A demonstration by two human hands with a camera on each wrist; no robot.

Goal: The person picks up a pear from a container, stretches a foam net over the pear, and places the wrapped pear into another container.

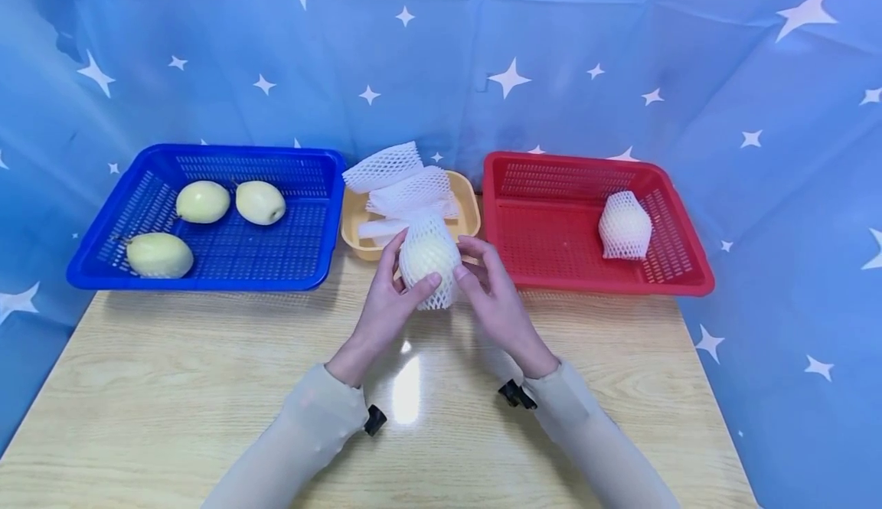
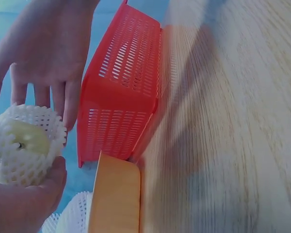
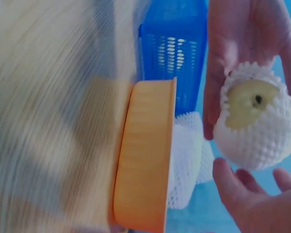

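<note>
A pale yellow-green pear in a white foam net sleeve [image 1: 429, 260] is held above the table, in front of the orange tub. My left hand [image 1: 387, 295] grips it from the left, thumb across the near side and fingers behind. At its right side is my right hand [image 1: 494, 295], fingers loosely bent, with fingertips right at the net's edge. The right wrist view shows the pear's bare end [image 3: 252, 102] through the sleeve's mouth, and the right hand's fingers [image 3: 225, 177] spread just beside the net. In the left wrist view, the left thumb [image 2: 57, 174] lies against the sleeve.
Three bare pears, one of them the near pear [image 1: 160, 255], lie in a blue basket [image 1: 324, 218] at left. Several foam nets [image 1: 409, 191] fill the orange tub [image 1: 470, 210]. A red basket [image 1: 551, 245] at right holds one netted pear [image 1: 625, 226]. A starry blue cloth [image 1: 441, 50] hangs behind.
</note>
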